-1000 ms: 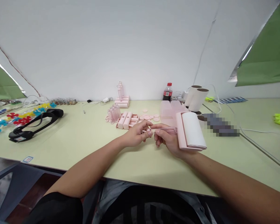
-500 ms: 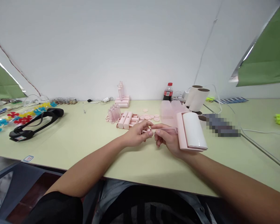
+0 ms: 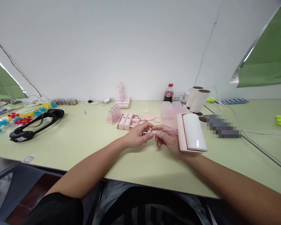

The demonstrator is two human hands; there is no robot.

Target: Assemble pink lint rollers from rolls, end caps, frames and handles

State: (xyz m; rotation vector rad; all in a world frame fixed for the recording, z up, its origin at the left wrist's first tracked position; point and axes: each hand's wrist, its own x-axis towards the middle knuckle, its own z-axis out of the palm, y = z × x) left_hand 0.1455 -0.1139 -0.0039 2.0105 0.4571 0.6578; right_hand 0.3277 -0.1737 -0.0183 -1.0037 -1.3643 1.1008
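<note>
A lint roller (image 3: 195, 132) with a white sticky roll and a pink cover lies across my right wrist. Its translucent pink handle (image 3: 170, 132) points left, and my right hand (image 3: 167, 141) is closed around it. My left hand (image 3: 139, 137) meets the handle's end, with thumb and fingers pinching a small pale pink piece (image 3: 145, 132) there. Fingers hide most of that piece, so I cannot tell whether it is joined to the handle. Beyond my hands lie flat pink discs (image 3: 148, 118) and pink roller cases (image 3: 128, 121).
Upright clear pink handles (image 3: 114, 113) stand behind the cases. Right of the discs are translucent pink covers (image 3: 167, 112), a cola bottle (image 3: 169, 92) and white paper rolls (image 3: 200, 100). A black headset-like frame (image 3: 37, 125) and colourful plastic flowers (image 3: 25, 120) lie at left.
The lint roller has turned slightly in my right hand, and a shine now shows on its white roll. Both hands keep nearly the same place and grip.
</note>
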